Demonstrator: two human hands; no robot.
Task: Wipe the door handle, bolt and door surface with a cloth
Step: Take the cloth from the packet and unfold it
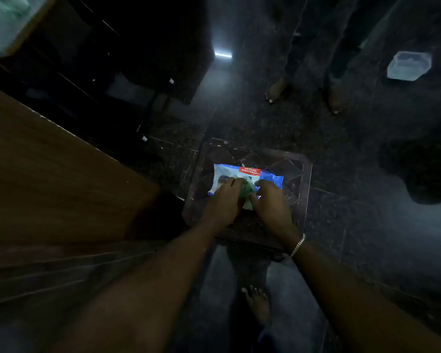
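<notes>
Right hand [270,202] curled round green cloth [247,189], which lay on blue-white packet [239,174] atop dark stool [303,174]. Left hand [223,200] lay over packet at cloth's 9 o'clock; grip too dark to tell. Wooden panel [49,174] at stool's 9 o'clock. Clear container [409,64] at 1 o'clock, well apart.

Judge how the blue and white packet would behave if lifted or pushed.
Probably floppy: the packet is creased film, its blue end crumpled. Likely light, sagging if lifted by one edge. Its glossy wrap may slide on the clear plastic surface beneath.
</notes>
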